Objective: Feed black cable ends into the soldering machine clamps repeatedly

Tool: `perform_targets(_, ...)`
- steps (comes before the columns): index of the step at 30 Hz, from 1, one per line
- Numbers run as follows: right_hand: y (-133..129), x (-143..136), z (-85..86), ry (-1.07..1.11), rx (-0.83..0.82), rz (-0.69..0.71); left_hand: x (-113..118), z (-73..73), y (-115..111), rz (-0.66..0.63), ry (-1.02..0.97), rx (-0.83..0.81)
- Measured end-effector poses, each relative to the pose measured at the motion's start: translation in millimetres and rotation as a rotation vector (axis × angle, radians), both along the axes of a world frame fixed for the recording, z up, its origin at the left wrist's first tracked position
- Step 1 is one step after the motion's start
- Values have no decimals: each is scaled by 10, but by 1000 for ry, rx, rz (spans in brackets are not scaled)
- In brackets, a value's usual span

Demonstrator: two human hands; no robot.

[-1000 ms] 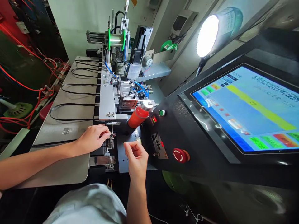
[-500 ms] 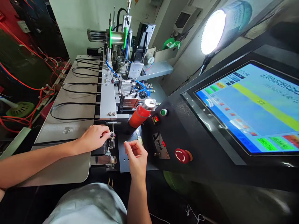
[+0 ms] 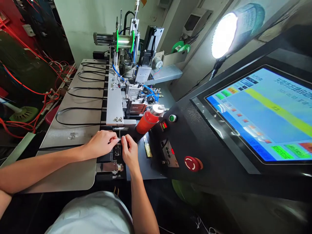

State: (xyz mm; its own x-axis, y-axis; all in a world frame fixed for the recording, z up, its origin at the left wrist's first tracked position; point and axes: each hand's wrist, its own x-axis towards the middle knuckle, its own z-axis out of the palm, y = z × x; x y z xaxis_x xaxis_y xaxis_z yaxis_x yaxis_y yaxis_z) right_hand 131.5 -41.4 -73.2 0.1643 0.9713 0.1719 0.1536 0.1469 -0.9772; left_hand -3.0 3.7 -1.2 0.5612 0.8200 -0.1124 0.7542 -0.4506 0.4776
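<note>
My left hand [image 3: 103, 143] reaches over the edge of the metal plate [image 3: 73, 175], thumb and forefinger pinched at a small metal fixture [image 3: 117, 149]. A black cable [image 3: 60, 148] runs along the plate and goes out of sight behind this hand. Opposite, my right hand [image 3: 130, 151] is closed in a pinch, its fingertips almost meeting the left ones above the fixture. Whatever lies between the fingers is too small or hidden to make out.
Several looped black cables [image 3: 75, 124] lie across the plate. A red bottle [image 3: 147, 122] stands beyond my right hand, near a small flat yellowish piece [image 3: 147, 150]. On the right are a red stop button [image 3: 192, 163] and a lit touchscreen [image 3: 263, 110]. Machinery with a green-rimmed spool [image 3: 125, 41] rises behind.
My right hand has moved left and slightly away from me, up to the fixture beside my left hand. The left hand keeps its pinch there. The yellowish piece is now uncovered.
</note>
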Motion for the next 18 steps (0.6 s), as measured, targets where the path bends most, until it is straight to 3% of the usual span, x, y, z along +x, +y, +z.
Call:
perform_targets(5, 4, -45, -70, 57, 22, -38, -107, 71, 66, 1, -12, -14)
perform_targets(11, 1, -61, -84, 73, 16, -49, -234, 77, 0, -251, 41, 209)
perform_targets(18, -3, -48, -57, 78, -11, -55, -225, -92, -89, -400, 201, 531)
